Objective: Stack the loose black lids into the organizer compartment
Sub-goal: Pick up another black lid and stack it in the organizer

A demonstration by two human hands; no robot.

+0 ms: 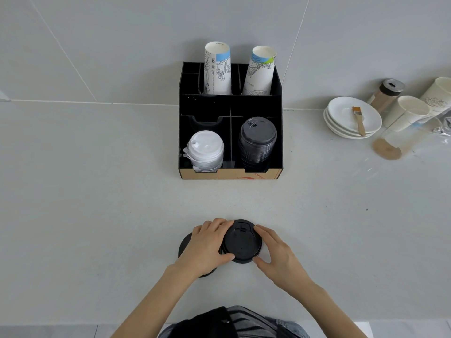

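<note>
Centrally, near the front edge of the worktop [97, 191], a loose black lid [242, 242] sits dome-up with its sip tab toward the back. Both hands frame it at the rim. The left hand [207, 247] curls round the left side, thumb at the near rim and fingers over the far rim; the right hand [275, 252] mirrors it on the right, fingertips on the far rim and thumb at the near rim. Each hand is thus narrowly closed on the lid's edge; whether the lid rests on the worktop or on other lids beneath it cannot be told. A second black lid [185, 242] lies just to the left, mostly hidden under the left hand and wrist.

Handling, as a judgement: the lid looks like thin moulded plastic, very light, springy rather than stiff, and smooth enough to slip. The rolled rim is the sensible place to hold, pinched on opposite sides; pressing the dome would likely flex it. Lids of this kind nest, so squared alignment matters more than force.

Further back, toward the middle of the worktop's rear edge, stands the organizer [230, 175]. Its front right compartment holds a tall stack of black lids [257, 142], the likely destination; the front left compartment holds white lids [206, 152]. Two paper cup stacks [218, 69] rise from the rear compartments.

At the right edge of the worktop sit stacked white saucers [341, 118] with a small brush [358, 120] on top, a shaker jar [388, 93], and more cups [407, 113].
</note>
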